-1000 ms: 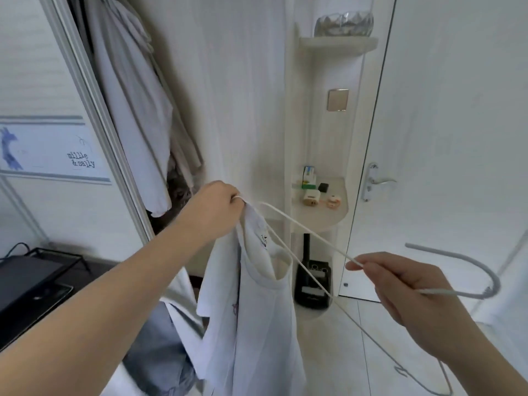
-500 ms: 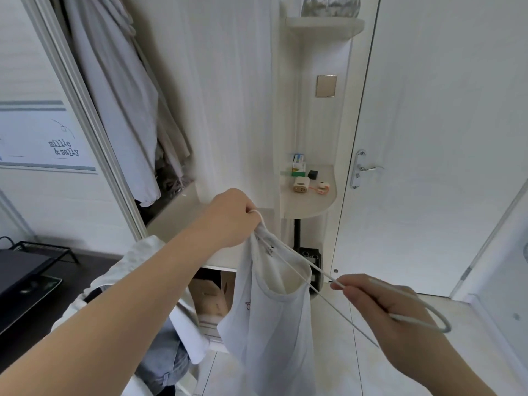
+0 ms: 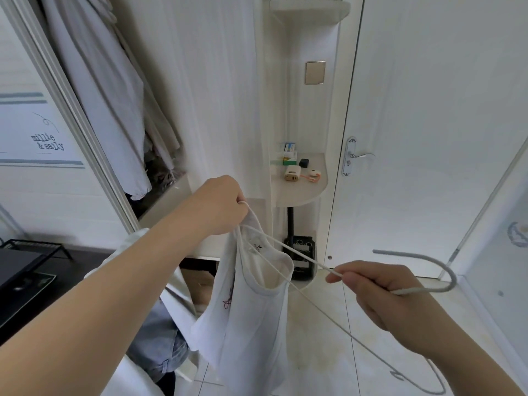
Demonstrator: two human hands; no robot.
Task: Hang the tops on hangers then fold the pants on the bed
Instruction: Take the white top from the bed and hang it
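White tank top (image 3: 257, 310) hung from the left hand (image 3: 220, 204), which pinched one shoulder strap at its top. The rest of the garment dangled free above the floor tiles. The right hand (image 3: 380, 292) gripped the wire hanger (image 3: 423, 290) at its neck, fingers curled round the wire just below the hook.

Change over the last second was small. The hands had drawn slightly nearer each other, and the hanger's far end sat deeper under the pinched strap, its lower wire crossing the neck opening.

Judgement: the first shoulder was nearly seated. The second strap was not yet over the hanger's other end, which lay low at right, outside the cloth.

Beyond were a blue denim garment (image 3: 154, 332), a corner shelf (image 3: 314, 192) with small items, a closed door (image 3: 428, 138) and pale wardrobe clothes (image 3: 108, 95).
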